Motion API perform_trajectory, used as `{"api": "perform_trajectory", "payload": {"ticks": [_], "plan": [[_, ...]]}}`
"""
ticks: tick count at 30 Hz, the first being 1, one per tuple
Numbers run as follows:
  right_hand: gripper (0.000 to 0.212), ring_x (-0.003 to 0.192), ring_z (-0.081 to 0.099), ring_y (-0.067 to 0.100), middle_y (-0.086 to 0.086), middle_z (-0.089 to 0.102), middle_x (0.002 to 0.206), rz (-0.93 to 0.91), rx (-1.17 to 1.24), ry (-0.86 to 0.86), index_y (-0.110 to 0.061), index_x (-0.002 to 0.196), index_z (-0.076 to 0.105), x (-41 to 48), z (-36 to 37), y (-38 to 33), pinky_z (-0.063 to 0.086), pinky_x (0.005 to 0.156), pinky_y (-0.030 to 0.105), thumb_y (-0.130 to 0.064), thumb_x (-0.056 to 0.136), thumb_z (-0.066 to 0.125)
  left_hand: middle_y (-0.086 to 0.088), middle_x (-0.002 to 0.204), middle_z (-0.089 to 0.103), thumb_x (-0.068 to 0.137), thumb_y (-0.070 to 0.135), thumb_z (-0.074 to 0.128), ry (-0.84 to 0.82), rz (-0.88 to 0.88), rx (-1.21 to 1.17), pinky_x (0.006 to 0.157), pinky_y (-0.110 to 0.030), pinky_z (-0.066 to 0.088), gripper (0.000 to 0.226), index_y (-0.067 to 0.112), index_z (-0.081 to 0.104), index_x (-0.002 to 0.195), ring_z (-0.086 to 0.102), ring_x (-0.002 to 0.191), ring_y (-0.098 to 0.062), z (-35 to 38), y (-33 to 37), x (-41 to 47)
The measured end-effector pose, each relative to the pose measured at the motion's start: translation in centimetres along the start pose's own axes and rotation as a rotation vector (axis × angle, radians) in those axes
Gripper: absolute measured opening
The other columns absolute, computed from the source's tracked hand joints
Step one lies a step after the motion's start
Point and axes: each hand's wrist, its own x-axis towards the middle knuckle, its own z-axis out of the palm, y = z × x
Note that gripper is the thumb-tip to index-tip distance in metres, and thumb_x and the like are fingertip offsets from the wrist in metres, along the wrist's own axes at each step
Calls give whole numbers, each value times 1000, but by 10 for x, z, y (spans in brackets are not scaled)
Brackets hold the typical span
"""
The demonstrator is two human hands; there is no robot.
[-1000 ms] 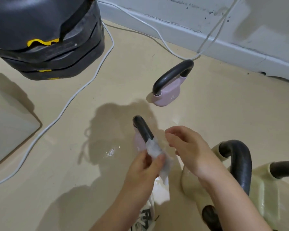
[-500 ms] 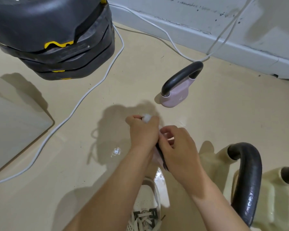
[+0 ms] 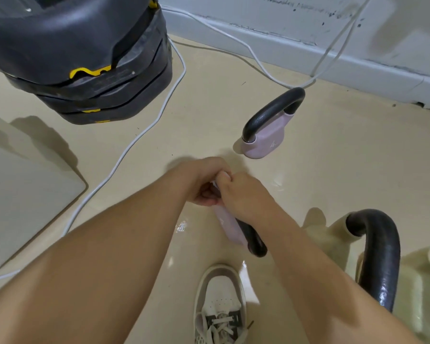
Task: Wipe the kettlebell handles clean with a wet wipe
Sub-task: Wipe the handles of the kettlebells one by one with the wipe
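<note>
Kettlebell (image 3: pixel 230 228) handle | step: wiping | both hands (image 3: pixel 204 181) (image 3: pixel 241 194) clamped on it, wipe (image 3: pixel 225 174) barely visible, probably under left | next: rub toward handle's near end

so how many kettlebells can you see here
4. One pink kettlebell stands near the wall, a second pink kettlebell is under both hands, and two cream ones sit at right, the last partly cut off.

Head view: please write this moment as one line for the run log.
left hand: closed on near pink kettlebell handle | right hand: closed beside it | wipe: barely visible | far pink kettlebell: untouched
</note>
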Motion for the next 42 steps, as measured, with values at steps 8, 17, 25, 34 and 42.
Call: {"api": "perform_trajectory", "payload": {"ticks": [8, 17, 25, 34, 42], "plan": [[36, 63, 43, 23, 0, 46, 65, -140, -26, 56, -23, 61, 36, -6, 7, 10, 38, 60, 38, -31, 95, 41, -5, 98, 63, 92, 31, 38, 652, 703, 453, 74, -32, 43, 33, 20, 68, 99, 57, 86, -20, -3, -8, 18], [31, 49, 37, 10, -8, 44, 59, -125, 14, 43, -34, 68, 36, -47, 15, 62, 32, 48, 20, -32, 85, 61, 4, 54, 45, 90, 40, 38, 538, 1126, 413, 61, -34, 38, 47, 10, 47, 54, 44, 61, -17, 26, -45, 22], [16, 65, 51, 19, -7, 49, 69, -115, -361, 66, -29, 73, 43, -30, -2, 66, 33, 53, 27, -23, 84, 53, 4, 41, 48, 84, 44, 41, 384, 839, -20, 57, -29, 36, 51, 12, 62, 50, 46, 45, -10, 26, -53, 19], [64, 97, 56, 30, 9, 52, 114, -141, -275, 170, -20, 141, 42, -2, -25, 63, 42, 79, 29, -1, 80, 50, 3, 55, 54, 98, 51, 22, 376, 723, 22, 71, -51, 51, 48, 21, 50, 73, 60, 65, -31, 82, -75, -23], [69, 107, 59, 14, -14, 57, 107, 117, 568, 191, -17, 152, 18, -31, -1, 64, 47, 94, 29, 1, 91, 45, -8, 64, 56, 102, 37, 28, 200, 559, -389, 46, -26, 45, 28, 22, 50, 111, 50, 42, -15, 95, -49, -35]]}}
